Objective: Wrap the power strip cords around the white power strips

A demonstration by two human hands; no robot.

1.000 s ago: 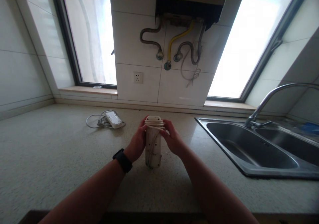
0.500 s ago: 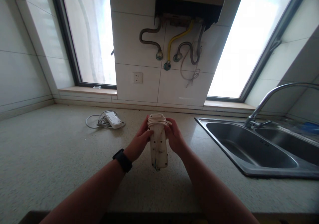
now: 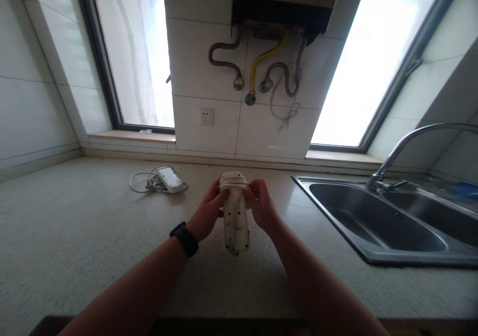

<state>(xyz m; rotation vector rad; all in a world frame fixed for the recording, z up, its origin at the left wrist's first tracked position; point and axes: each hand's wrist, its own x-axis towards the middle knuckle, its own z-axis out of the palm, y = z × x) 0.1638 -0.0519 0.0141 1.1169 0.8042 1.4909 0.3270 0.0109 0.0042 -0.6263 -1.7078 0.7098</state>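
Between my hands is a white power strip [image 3: 236, 224], its screwed side facing me and its length running toward me. A white cord [image 3: 233, 182] is wound in several turns around its far end. My left hand [image 3: 208, 210] grips the left edge, with the thumb on the strip just below the coils. My right hand [image 3: 262, 204] is closed at the right edge, thumb and fingers at the wound cord. Short thin wires show at the near end. The fingers behind the strip are hidden.
A second white power strip [image 3: 171, 179] with a grey cord lies on the speckled countertop [image 3: 93, 236] at the left. To the right is a double steel sink [image 3: 368, 257] with a curved faucet [image 3: 403, 144]. A wall socket [image 3: 206, 117] and pipes are behind.
The power strip has shifted slightly left and tilted a little. My left thumb has moved up toward the cord coils, and my right fingers have shifted at the cord.
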